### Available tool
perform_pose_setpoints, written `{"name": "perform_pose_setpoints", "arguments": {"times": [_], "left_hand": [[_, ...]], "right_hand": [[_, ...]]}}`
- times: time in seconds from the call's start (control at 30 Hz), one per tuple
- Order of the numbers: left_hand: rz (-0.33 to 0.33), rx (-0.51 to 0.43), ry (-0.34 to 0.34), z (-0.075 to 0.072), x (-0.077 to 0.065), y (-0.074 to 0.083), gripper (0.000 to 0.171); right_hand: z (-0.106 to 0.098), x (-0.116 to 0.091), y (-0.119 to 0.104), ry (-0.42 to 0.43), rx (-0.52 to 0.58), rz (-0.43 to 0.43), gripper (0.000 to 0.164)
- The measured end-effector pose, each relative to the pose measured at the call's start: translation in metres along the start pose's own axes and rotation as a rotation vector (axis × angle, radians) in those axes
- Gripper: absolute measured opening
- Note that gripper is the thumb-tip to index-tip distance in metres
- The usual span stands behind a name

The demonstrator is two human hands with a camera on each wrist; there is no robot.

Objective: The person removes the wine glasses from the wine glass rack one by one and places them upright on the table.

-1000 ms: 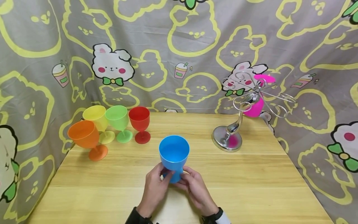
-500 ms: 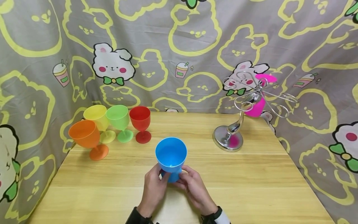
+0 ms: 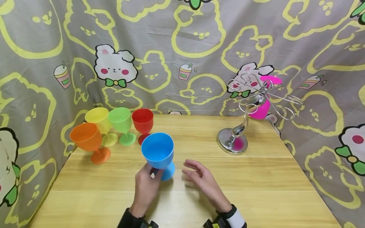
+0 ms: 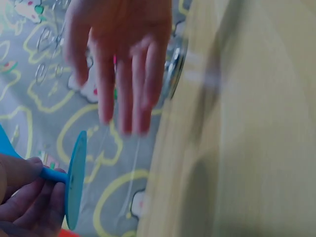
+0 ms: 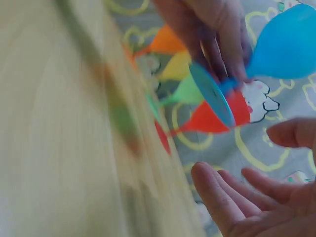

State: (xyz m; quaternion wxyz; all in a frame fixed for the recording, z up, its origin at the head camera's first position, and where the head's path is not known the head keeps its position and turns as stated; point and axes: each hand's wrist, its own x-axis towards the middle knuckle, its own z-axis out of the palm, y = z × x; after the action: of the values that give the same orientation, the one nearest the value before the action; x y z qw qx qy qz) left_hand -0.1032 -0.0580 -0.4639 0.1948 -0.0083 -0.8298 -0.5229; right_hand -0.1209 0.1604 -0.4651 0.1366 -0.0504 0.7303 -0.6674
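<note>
A blue plastic goblet (image 3: pixel 157 151) is held off the table, tilted, by my left hand (image 3: pixel 146 186). In the left wrist view the fingers (image 4: pixel 32 197) pinch the stem near its round foot (image 4: pixel 75 180). My right hand (image 3: pixel 203 179) is apart from the goblet, to its right, with fingers spread and nothing in them. The right wrist view shows that hand's loose fingers (image 5: pixel 222 197) below the goblet's blue bowl (image 5: pixel 286 44).
Orange (image 3: pixel 85 137), yellow (image 3: pixel 98 118), green (image 3: pixel 119 120) and red (image 3: pixel 142 122) goblets stand upright at the back left of the wooden table (image 3: pixel 228 186). A chrome stand (image 3: pixel 239 129) with curled wire arms and pink pieces is at the back right. Patterned cloth (image 3: pixel 159 38) hangs behind.
The right hand has let go of the goblet and drawn away to the right. My left hand has carried the goblet left, its foot now swung toward the right.
</note>
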Motion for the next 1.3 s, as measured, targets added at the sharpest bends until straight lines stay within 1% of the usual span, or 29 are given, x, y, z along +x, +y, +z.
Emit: {"name": "perform_pose_setpoints", "arguments": {"times": [0.13,0.27,0.37,0.47,0.57,0.7,0.83,0.87,1.0,1.1,1.2,1.3], "left_hand": [[-0.067,0.029,0.023,-0.015,0.008,-0.008,0.022],[-0.114,0.106,0.028,-0.029,0.012,-0.015,0.019],[-0.143,0.153,0.017,-0.038,0.013,-0.020,0.017],[-0.176,0.186,-0.003,-0.043,0.013,-0.025,0.022],[-0.203,0.217,-0.019,-0.047,0.013,-0.032,0.028],[-0.198,0.254,-0.018,-0.051,0.012,-0.041,0.032],[-0.206,0.282,-0.022,-0.054,0.014,-0.049,0.037],[-0.216,0.284,-0.023,-0.055,0.014,-0.050,0.036],[-0.260,0.271,-0.022,-0.058,0.015,-0.058,0.024],[-0.279,0.259,-0.024,-0.060,0.017,-0.062,0.020],[-0.267,0.258,-0.037,-0.061,0.019,-0.065,0.019],[-0.250,0.265,-0.050,-0.063,0.025,-0.067,0.018]], "right_hand": [[-0.013,-0.004,0.000,0.093,-0.252,-0.099,0.049],[-0.028,-0.008,0.004,0.149,-0.485,-0.210,0.049],[-0.039,-0.013,0.006,0.183,-0.628,-0.236,0.050],[-0.049,-0.019,0.008,0.206,-0.718,-0.235,0.051],[-0.057,-0.024,0.012,0.220,-0.782,-0.244,0.052],[-0.066,-0.028,0.018,0.248,-0.889,-0.272,0.052],[-0.073,-0.032,0.023,0.273,-0.971,-0.270,0.051],[-0.074,-0.032,0.024,0.276,-0.979,-0.266,0.051],[-0.077,-0.035,0.027,0.282,-0.994,-0.257,0.052],[-0.077,-0.035,0.029,0.281,-0.990,-0.246,0.051],[-0.077,-0.035,0.029,0.276,-0.981,-0.234,0.050],[-0.078,-0.035,0.028,0.266,-0.974,-0.227,0.051]]}}
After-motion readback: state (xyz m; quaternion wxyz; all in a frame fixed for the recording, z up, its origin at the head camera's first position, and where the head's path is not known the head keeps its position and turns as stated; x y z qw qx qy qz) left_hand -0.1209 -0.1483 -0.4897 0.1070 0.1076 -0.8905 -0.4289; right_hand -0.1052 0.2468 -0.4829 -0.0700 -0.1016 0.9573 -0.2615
